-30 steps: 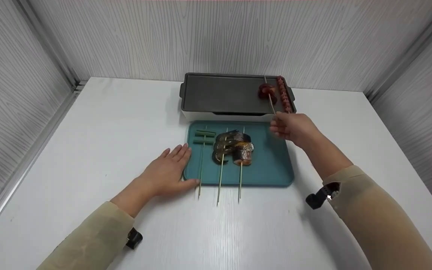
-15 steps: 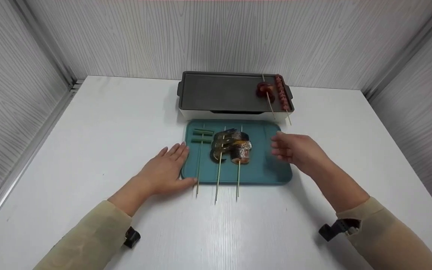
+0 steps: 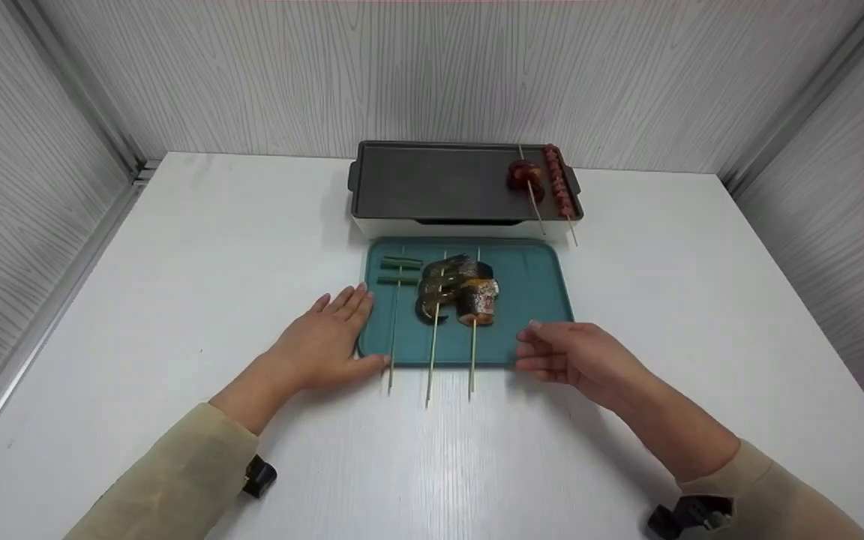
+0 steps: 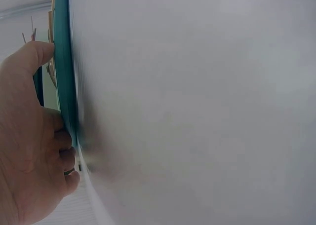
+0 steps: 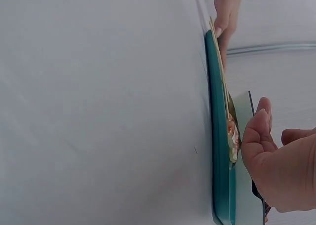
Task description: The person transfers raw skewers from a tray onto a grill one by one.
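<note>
My left hand [image 3: 325, 346] lies with straight fingers along the left edge of a teal tray [image 3: 533, 285]. Its thumb reaches the front rim, at the stick of a skewer of green stalk pieces [image 3: 400, 280]. Beside that lie a shrimp skewer [image 3: 430, 300] and a skewer of thick fish chunks [image 3: 479, 304], sticks jutting over the front rim. Over the tray's front right corner hovers my right hand [image 3: 578, 358], fingers loosely bent around nothing. In the right wrist view that hand [image 5: 284, 161] overlaps the tray [image 5: 217, 111], well clear of the tabletop.
Behind the tray stands a dark griddle [image 3: 432, 180] on a white base. At its right end lie a skewer of dark red, glossy pieces [image 3: 525, 178] and a skewer of small red pieces [image 3: 558, 180]. Pale wood-grain walls [image 3: 432, 75] enclose the white table [image 3: 252, 225].
My right hand let go of the dark red skewer, which stays on the griddle, and came back toward me to the tray's front right corner. The left hand keeps its place.
</note>
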`<state>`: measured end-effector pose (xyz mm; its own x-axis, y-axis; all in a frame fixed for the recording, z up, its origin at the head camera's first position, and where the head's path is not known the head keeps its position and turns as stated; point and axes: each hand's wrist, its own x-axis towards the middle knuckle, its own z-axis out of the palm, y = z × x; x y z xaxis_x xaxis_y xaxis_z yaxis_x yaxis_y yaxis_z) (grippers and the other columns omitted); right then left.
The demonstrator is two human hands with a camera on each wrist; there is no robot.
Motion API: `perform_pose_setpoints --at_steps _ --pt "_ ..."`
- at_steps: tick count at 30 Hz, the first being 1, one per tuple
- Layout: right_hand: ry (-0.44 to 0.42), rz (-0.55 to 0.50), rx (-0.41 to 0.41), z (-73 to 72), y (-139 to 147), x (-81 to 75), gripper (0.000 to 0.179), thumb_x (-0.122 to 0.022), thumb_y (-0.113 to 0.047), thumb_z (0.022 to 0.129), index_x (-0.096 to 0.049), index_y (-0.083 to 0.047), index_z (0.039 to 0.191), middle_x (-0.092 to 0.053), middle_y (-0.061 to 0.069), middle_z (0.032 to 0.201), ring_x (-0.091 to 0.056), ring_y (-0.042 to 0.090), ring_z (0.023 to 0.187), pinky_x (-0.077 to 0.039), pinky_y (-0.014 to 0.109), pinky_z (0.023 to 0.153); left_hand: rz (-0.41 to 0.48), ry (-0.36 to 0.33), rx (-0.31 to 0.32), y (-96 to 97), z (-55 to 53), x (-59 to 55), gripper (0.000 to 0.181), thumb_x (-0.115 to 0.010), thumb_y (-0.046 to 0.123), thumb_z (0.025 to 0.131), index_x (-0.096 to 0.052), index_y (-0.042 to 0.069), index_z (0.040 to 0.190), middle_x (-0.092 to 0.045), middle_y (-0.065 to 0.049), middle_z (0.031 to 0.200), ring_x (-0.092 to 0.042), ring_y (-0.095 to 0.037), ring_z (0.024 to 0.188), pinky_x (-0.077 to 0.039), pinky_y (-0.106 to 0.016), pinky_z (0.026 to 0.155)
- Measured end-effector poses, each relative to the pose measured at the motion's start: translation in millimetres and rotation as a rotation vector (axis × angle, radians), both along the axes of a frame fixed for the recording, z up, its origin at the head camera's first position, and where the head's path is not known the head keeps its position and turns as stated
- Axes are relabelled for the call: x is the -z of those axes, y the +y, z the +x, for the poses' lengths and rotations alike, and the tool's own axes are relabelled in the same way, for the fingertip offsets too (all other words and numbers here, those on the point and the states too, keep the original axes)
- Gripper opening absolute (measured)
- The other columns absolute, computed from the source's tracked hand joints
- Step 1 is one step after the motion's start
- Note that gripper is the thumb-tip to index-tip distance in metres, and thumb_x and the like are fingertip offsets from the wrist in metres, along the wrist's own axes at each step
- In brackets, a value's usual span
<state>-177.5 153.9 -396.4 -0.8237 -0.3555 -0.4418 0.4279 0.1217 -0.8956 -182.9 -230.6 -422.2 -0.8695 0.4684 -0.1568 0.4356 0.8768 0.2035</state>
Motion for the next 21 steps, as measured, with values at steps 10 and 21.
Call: perform_pose_setpoints --at_steps 10,21 --pt "-0.068 -0.068 -0.073 17.1 -10 15.6 0.049 -0.055 -0.024 0.112 -0.056 0.015 0.141 -0.075 0.017 0.122 -0.075 0.023 0.111 -0.058 0.036 0.099 0.002 -0.002 0.003 0.1 -1.1 1.0 0.102 -0.048 0.067 0.102 -0.021 -0.006 0.166 -0.015 -0.023 0.174 -0.014 -0.038 0.162 -0.015 -0.057 0.129" --pt "-0.158 -0.125 -0.115 25.5 -26 24.9 0.048 -0.055 -0.022 0.112 -0.054 0.015 0.143 -0.074 0.022 0.125 -0.076 0.028 0.112 -0.06 0.039 0.095 -0.003 -0.009 -0.004 -0.7 -0.7 1.0 0.103 -0.048 0.068 0.101 -0.02 -0.006 0.166 -0.015 -0.023 0.174 -0.014 -0.038 0.162 -0.014 -0.057 0.129"
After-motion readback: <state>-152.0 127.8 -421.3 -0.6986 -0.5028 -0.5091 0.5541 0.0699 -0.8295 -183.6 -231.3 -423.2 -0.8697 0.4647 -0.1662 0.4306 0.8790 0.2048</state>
